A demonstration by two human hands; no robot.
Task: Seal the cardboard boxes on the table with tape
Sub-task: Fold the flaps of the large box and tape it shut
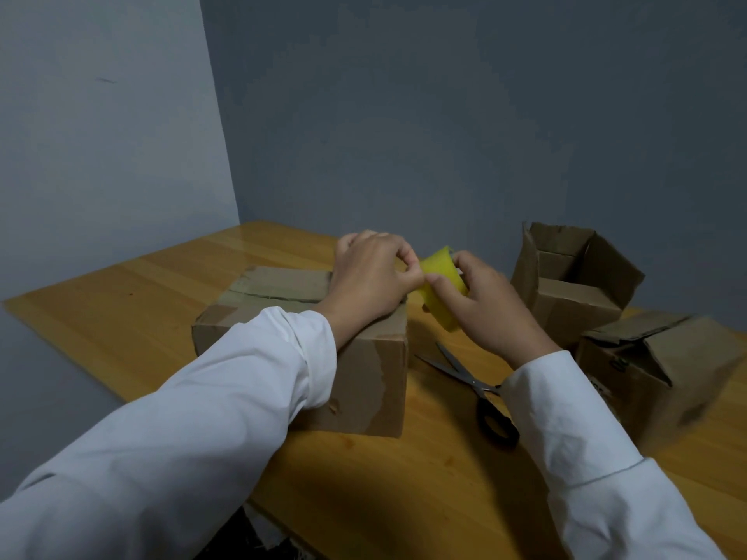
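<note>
A closed cardboard box (283, 293) with its flaps folded down sits on the wooden table (121, 301). My left hand (368, 276) hovers over the box's far right corner, its fingertips pinching at the edge of a yellow tape roll (438, 272). My right hand (489, 305) grips that roll from the right, holding it in the air just beyond the box. Whether any tape is pulled loose is hidden by my fingers.
Scissors (465, 377) with black handles lie on the table right of the box. Two more cardboard boxes stand at the right: an open one (574, 284) at the back and one (663, 357) with loose flaps nearer. Grey walls enclose the table's far corner.
</note>
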